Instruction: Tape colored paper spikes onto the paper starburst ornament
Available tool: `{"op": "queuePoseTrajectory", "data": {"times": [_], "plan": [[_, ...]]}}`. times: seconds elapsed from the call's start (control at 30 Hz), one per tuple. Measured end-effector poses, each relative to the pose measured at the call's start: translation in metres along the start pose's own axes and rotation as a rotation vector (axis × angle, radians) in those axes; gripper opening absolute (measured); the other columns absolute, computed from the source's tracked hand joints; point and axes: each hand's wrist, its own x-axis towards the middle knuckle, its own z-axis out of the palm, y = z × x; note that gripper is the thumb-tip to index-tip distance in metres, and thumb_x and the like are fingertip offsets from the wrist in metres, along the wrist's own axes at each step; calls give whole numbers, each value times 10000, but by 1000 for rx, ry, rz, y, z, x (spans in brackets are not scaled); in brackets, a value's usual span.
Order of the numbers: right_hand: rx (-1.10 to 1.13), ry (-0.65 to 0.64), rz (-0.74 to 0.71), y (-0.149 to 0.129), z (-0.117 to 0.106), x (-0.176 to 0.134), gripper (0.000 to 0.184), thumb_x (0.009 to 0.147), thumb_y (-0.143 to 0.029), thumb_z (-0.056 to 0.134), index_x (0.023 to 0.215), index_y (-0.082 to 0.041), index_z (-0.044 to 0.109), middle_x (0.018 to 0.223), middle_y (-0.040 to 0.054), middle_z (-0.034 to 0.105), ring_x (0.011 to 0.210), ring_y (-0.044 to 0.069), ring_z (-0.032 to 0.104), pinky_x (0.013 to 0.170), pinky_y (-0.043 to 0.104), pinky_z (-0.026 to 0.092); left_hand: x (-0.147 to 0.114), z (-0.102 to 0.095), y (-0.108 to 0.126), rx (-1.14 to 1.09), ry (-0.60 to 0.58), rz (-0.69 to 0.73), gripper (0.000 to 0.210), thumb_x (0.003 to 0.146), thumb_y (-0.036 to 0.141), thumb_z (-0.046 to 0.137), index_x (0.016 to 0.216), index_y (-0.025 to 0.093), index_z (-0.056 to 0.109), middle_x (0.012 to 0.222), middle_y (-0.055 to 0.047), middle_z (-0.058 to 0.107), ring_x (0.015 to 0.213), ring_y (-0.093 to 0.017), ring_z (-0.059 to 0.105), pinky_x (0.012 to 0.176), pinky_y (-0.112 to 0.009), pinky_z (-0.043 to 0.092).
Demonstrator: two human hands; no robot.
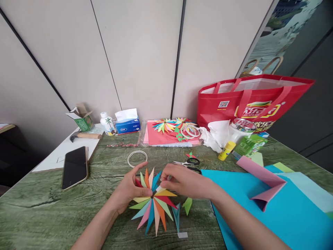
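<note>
A many-pointed folded paper star (156, 211) in mixed colours lies on the table below me. My left hand (128, 191) grips its left side, thumb pressed near the centre and index finger stretched upward. Over the star's upper right, my right hand (182, 180) is closed in a pinch, at a small white strip of tape (159, 189) touching the points near the centre. Its fingertips are partly hidden. Beside the star lie a loose folded blue paper point (176, 217), a green one (187, 205) and another whitish strip (182, 235).
Scissors (186, 161) and a tape roll (137, 159) lie just beyond my hands. Blue paper (234, 194) with a folded pink piece (262, 173) covers the right. A phone (75, 167) and hammer (85, 135) are left. A glue stick (227, 150) stands before a red bag (221, 111).
</note>
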Motion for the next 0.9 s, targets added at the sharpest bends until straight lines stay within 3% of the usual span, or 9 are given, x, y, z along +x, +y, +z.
{"op": "queuePoseTrajectory", "data": {"times": [0.3,0.9], "plan": [[-91,99,42,3,13,3,171,812,-267,500,760,-147,610,782,55,596,718,156,533,623,233,353,-1,1,2,6,21,6,968,431,172,830,1296,187,396,435,141,357,405,-40,278,409,-169,169],[-58,79,44,6,16,8,175,768,-256,535,692,-134,636,703,49,636,623,127,520,534,212,302,-2,3,5,26,-2,-10,979,442,172,826,1307,181,368,431,147,357,406,-36,272,404,-162,178]]}}
